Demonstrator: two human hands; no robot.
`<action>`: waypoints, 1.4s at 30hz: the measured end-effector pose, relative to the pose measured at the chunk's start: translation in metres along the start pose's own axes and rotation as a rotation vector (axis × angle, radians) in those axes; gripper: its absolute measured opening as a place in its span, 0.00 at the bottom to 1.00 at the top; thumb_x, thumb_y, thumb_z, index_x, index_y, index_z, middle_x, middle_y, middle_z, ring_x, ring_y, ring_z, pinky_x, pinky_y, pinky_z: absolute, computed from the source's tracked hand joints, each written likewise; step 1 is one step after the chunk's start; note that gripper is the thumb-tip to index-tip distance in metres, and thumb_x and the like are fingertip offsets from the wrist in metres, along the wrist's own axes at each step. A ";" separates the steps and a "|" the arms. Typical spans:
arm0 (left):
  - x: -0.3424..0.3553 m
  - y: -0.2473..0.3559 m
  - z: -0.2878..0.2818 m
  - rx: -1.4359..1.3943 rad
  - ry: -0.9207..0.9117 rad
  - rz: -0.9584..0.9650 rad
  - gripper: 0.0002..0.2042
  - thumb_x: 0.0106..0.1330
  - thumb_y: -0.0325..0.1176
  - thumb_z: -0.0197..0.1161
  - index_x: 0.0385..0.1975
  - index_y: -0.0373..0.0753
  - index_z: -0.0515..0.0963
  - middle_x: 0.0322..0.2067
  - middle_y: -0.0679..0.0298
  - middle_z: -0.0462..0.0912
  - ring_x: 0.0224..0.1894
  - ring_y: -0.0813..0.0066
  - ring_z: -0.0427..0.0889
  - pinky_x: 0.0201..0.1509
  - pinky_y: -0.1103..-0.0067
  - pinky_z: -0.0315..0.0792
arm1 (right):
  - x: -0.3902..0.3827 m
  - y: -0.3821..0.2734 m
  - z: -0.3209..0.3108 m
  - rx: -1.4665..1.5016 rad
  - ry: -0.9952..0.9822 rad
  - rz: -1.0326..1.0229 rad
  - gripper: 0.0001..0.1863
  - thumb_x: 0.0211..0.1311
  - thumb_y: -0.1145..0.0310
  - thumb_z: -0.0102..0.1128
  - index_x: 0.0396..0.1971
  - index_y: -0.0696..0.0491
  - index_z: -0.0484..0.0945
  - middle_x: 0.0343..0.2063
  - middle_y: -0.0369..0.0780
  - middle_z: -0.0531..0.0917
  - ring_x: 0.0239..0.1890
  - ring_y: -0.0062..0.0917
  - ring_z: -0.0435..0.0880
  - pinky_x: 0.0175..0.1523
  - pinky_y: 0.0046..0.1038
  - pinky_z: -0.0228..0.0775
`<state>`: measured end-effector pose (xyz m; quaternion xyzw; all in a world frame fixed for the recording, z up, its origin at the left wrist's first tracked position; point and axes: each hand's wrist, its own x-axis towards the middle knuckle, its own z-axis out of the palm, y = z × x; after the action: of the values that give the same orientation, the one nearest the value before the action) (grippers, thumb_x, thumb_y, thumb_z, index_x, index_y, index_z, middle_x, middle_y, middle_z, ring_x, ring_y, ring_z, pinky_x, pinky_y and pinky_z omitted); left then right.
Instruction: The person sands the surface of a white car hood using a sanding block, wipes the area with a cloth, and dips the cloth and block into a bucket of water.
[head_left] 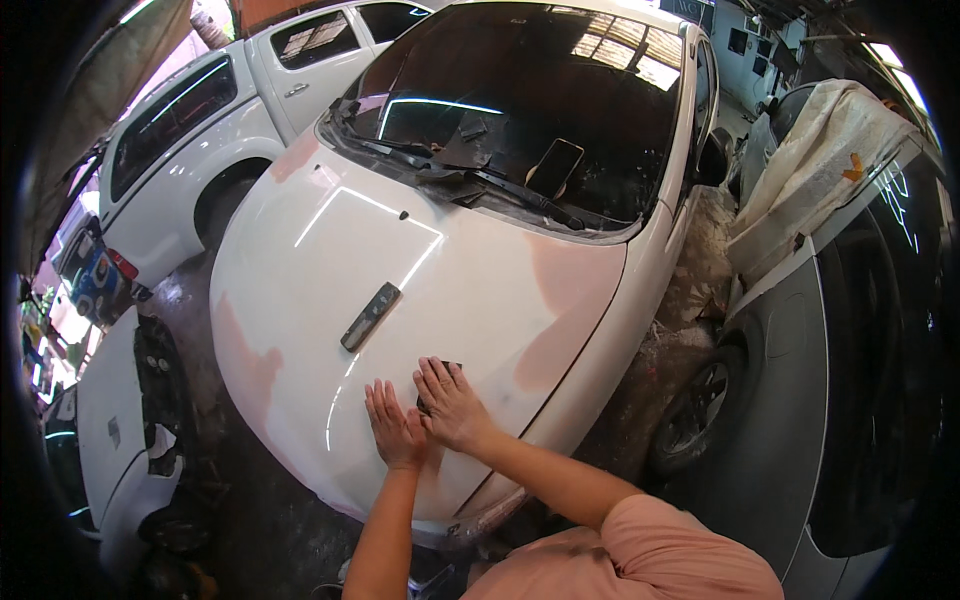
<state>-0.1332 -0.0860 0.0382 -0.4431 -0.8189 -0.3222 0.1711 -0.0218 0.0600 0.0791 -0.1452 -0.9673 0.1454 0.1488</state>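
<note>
Right hand (pixel 452 400): fingers flat and together, pressing dark sanding pad (pixel 436 385) onto white car hood (pixel 400 270), near front edge. Left hand (pixel 395 425): open, flat on hood just beside pad, gripping nothing. You hold pad by pressure only; it may slip out on sloped panel. Pressing with fingertips likely cuts uneven grooves, or goes through pinkish primer patch (pixel 570 290). Dark sanding block (pixel 370 316) lies loose upslope; 1 nudge probably sends it sliding.
</note>
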 end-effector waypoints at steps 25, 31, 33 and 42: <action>-0.005 -0.002 -0.007 0.012 -0.062 -0.004 0.33 0.75 0.44 0.50 0.75 0.33 0.56 0.76 0.46 0.57 0.80 0.41 0.50 0.82 0.51 0.48 | 0.019 -0.009 -0.018 -0.119 -0.207 0.048 0.42 0.75 0.52 0.47 0.76 0.67 0.51 0.79 0.57 0.51 0.82 0.44 0.45 0.84 0.41 0.30; 0.006 0.004 -0.012 0.046 -0.107 0.005 0.34 0.74 0.44 0.51 0.76 0.33 0.55 0.76 0.45 0.55 0.80 0.42 0.49 0.82 0.50 0.45 | 0.027 0.185 -0.130 -0.032 0.124 0.498 0.40 0.75 0.53 0.46 0.75 0.68 0.54 0.76 0.58 0.58 0.79 0.47 0.55 0.83 0.44 0.40; 0.013 0.032 0.008 -0.009 -0.128 0.030 0.34 0.74 0.44 0.51 0.76 0.33 0.55 0.77 0.46 0.55 0.80 0.41 0.48 0.83 0.50 0.45 | 0.009 0.263 -0.149 -0.407 0.493 0.663 0.40 0.73 0.55 0.51 0.73 0.70 0.55 0.74 0.60 0.60 0.78 0.48 0.58 0.82 0.46 0.42; 0.004 0.009 -0.005 0.076 -0.117 0.013 0.35 0.73 0.43 0.54 0.76 0.33 0.54 0.77 0.45 0.54 0.81 0.42 0.46 0.83 0.51 0.43 | 0.024 0.149 -0.053 -0.123 0.184 0.279 0.43 0.75 0.46 0.46 0.75 0.67 0.55 0.78 0.56 0.55 0.81 0.46 0.50 0.83 0.46 0.36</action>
<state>-0.1279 -0.0828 0.0475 -0.4597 -0.8362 -0.2633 0.1419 0.0090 0.2168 0.0847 -0.2993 -0.9273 0.0911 0.2057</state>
